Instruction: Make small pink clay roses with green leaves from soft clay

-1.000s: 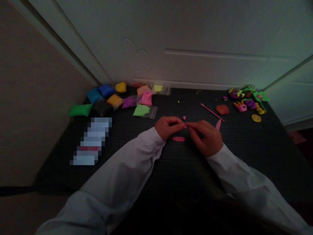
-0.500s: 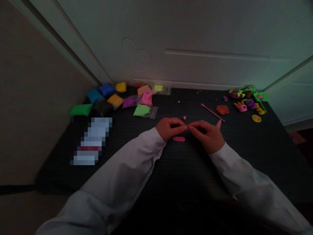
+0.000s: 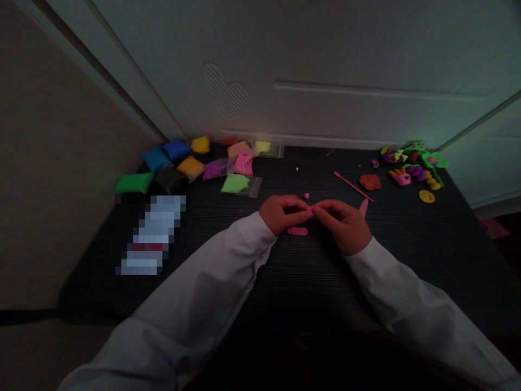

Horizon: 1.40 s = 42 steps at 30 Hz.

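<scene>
Between the fingertips of both hands is a small piece of pink clay [image 3: 310, 209], partly hidden by the fingers. My left hand [image 3: 283, 213] pinches it from the left, thumb and forefinger closed. From the right, my right hand [image 3: 344, 224] pinches the same piece. Just below the hands lies a row of overlapping flat pink clay discs [image 3: 297, 231] on the dark table. A little pink clay lump [image 3: 306, 196] rests just beyond the fingertips. Beside my right hand lie a pink flat-bladed tool [image 3: 363, 207] and a thin pink stick tool [image 3: 353, 187].
Bags of coloured clay, among them a light green one [image 3: 236, 184], cluster at the back left. A blurred white sheet [image 3: 157, 233] lies left. At the right sit a red-brown clay lump [image 3: 370, 182], a yellow disc [image 3: 427, 196] and clay figures [image 3: 401, 177]. A white panel [image 3: 325, 65] stands behind.
My right hand has shifted very slightly left, and a bit more of the pink clay shows between the fingertips. The things on the table stay where they were.
</scene>
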Each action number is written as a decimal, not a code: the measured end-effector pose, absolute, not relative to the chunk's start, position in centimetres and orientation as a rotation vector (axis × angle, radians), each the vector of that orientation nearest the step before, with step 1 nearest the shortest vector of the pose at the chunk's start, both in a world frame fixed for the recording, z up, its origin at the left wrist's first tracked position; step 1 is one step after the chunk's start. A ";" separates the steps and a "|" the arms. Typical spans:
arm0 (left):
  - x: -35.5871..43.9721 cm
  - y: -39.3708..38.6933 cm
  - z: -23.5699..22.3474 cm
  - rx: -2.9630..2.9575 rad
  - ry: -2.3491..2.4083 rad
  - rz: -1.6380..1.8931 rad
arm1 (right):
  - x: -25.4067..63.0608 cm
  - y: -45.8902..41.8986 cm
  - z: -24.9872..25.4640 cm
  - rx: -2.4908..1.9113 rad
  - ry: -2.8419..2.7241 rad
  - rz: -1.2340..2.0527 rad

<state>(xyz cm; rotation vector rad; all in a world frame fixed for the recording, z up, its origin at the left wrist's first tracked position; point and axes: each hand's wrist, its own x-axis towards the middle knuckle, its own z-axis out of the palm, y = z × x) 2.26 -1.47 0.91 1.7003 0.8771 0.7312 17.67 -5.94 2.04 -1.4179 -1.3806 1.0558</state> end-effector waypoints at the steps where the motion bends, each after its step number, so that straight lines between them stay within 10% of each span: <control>1: 2.3 -1.5 0.9 1.709 0.884 0.738 | 17.6 -6.0 2.0 -1.422 -1.381 1.053; 42: 2.1 -1.1 0.8 1.737 0.855 0.732 | 17.9 -5.9 1.5 -1.447 -1.441 1.001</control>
